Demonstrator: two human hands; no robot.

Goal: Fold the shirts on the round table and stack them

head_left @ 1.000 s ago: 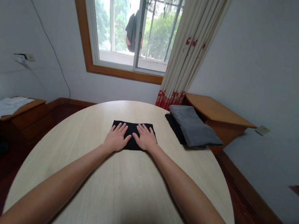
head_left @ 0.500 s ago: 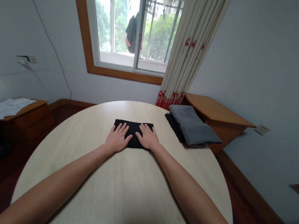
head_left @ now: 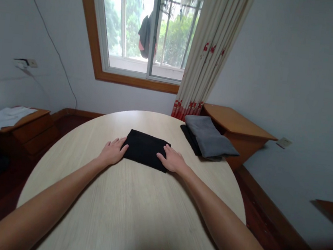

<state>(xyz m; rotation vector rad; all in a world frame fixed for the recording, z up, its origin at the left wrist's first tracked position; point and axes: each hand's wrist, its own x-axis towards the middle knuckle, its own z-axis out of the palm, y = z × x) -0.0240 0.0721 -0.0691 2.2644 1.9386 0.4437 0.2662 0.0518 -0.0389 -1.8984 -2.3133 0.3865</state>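
A folded black cloth [head_left: 144, 150] lies flat on the round table, turned slightly so its right end sits nearer to me. At its left edge is my left hand [head_left: 113, 152], fingers stretched out and thumb reaching the cloth's side. My right hand [head_left: 173, 159] rests at the opposite edge, with the thumb over the fabric and the fingers apart near the far right corner. Neither hand is closed round the cloth. What kind of garment it is, I cannot tell.
The pale wooden table [head_left: 133, 201] has a folded grey cloth [head_left: 209, 136] over a black one [head_left: 191, 140] at its back right. Behind them stands a brown desk [head_left: 239, 123] beside the curtain [head_left: 210, 54]. White fabric [head_left: 3, 120] lies on a low cabinet at left.
My hands have moved apart from the top of the black cloth to its two side edges. The cloth has turned slightly, its right end coming nearer, and more of it shows.
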